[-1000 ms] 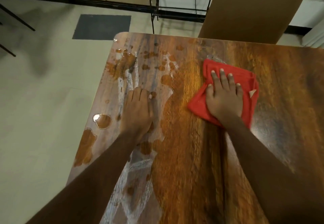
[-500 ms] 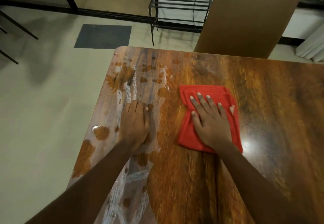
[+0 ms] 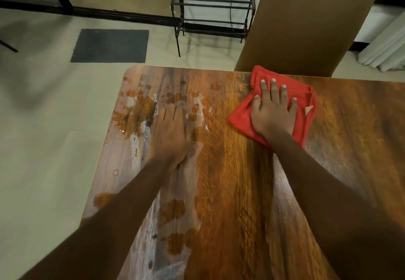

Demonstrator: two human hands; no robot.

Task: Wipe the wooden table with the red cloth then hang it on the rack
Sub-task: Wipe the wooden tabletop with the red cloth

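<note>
Item: wiping in progress, hanging not yet begun.

Wooden table (image 3: 230,192): the surface under and left of the left hand (image 3: 169,136) carries droplets and pale wet streaks (image 3: 140,113), so by the look of it much wiping is left; the grain nearer the right hand (image 3: 272,113) looks drier. Rack (image 3: 213,12): stands on the floor well beyond both hands, bars bare. Red cloth (image 3: 304,104): folded, flat on the table at its far edge, under the right hand. Right hand: palm down on the cloth, fingers spread, pressing rather than gripping, arm stretched forward. Left hand: flat and released on the wet wood, fingers together, holding nothing, seemingly bracing.
</note>
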